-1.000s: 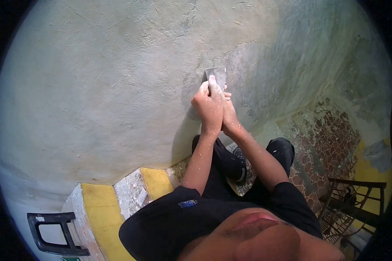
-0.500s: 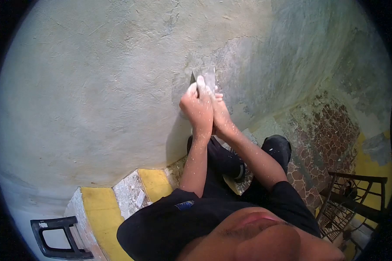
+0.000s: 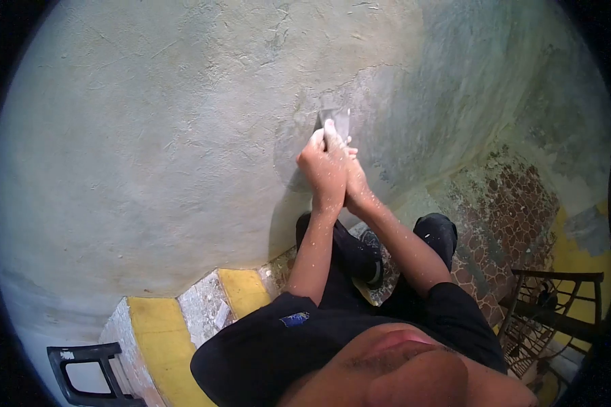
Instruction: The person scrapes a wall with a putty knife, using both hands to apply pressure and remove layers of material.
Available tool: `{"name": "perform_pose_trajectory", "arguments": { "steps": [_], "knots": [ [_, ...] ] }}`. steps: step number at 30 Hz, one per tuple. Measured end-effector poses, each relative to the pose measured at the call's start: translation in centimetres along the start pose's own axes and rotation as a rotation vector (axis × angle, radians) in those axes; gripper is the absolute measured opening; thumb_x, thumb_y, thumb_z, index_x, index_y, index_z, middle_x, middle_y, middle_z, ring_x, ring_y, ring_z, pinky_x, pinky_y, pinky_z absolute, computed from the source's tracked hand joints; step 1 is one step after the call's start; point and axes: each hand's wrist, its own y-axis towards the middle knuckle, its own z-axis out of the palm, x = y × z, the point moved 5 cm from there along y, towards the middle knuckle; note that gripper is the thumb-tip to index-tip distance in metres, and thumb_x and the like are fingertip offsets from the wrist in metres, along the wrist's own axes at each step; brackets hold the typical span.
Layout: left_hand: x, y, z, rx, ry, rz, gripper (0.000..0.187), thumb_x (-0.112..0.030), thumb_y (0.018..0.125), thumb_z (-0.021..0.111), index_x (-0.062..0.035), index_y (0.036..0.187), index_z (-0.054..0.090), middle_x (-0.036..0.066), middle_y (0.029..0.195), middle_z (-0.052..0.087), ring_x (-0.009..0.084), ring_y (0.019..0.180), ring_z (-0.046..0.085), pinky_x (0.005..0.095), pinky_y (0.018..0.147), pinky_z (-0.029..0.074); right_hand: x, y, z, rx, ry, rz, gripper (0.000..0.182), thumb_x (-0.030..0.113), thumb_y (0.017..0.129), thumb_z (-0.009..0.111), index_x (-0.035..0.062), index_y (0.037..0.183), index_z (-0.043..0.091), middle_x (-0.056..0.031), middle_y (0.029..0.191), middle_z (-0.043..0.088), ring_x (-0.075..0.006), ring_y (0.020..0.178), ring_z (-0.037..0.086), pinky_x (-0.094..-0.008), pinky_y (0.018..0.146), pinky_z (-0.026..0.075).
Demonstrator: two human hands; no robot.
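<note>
A flat metal scraper (image 3: 341,123) lies with its blade against the rough plaster wall (image 3: 149,149), over a patch of bare grey where the coating is off. My left hand (image 3: 324,168) is closed round its handle, the thumb stretched up toward the blade. Pressed close beside it, my right hand (image 3: 356,182) is also closed on the scraper, its fingertips showing past the left hand. The handle is hidden in my hands. Pale dust and flakes speckle both hands and forearms.
Yellow-edged steps (image 3: 155,325) with white debris descend at the lower left, near a black plastic frame (image 3: 85,373). My shoes stand close to the wall. A patterned floor (image 3: 509,203) strewn with flakes is at right, with a rusty metal rack (image 3: 550,305) below it.
Both hands and the scraper have shifted a little to the right and slightly downward across the wall. The grip looks the same.
</note>
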Motion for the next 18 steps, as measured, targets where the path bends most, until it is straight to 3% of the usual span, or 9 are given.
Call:
{"name": "perform_pose_trajectory", "arguments": {
  "steps": [3,7,10,18],
  "knots": [
    [0.1,-1.4,-1.5,-0.039,0.035,-0.025,0.043,-0.022,0.108,0.056,0.0109,0.082,0.064,0.015,0.072,0.071,0.0171,0.059,0.069,0.0305,0.05,0.052,-1.3,-1.9,-0.3,-0.092,-0.137,0.257,0.046,0.05,0.107,0.051,0.006,0.104,0.065,-0.0005,0.091,0.067,-0.0072,0.077,0.062,-0.0252,0.061,0.049],
    [0.3,-1.6,-2.1,-0.028,0.033,-0.087,0.04,-0.019,0.107,0.056,0.0107,0.082,0.065,0.013,0.071,0.071,0.0201,0.06,0.072,0.0309,0.051,0.053,-2.3,-2.5,0.5,-0.097,-0.029,0.208,0.053,0.055,0.104,0.052,0.0036,0.102,0.066,-0.0033,0.087,0.068,-0.0099,0.072,0.063,-0.0276,0.058,0.05],
    [-0.1,-1.5,-2.3,-0.016,0.103,-0.086,0.04,-0.02,0.107,0.057,0.0106,0.082,0.065,0.014,0.072,0.072,0.0204,0.06,0.072,0.0314,0.051,0.054,-1.8,-3.1,1.0,-0.101,-0.082,0.311,0.053,0.054,0.105,0.052,0.0032,0.102,0.067,-0.0036,0.087,0.068,-0.0104,0.071,0.064,-0.0278,0.057,0.049],
    [-0.1,-1.0,-2.1,-0.024,0.108,-0.12,0.043,-0.023,0.107,0.057,0.0101,0.08,0.063,0.015,0.071,0.071,0.0208,0.058,0.071,0.0317,0.049,0.054,-1.4,-3.1,1.5,-0.103,-0.021,0.284,0.052,0.053,0.106,0.051,0.0037,0.101,0.067,-0.0043,0.086,0.069,-0.0108,0.07,0.064,-0.0278,0.054,0.048]
  ]
}}
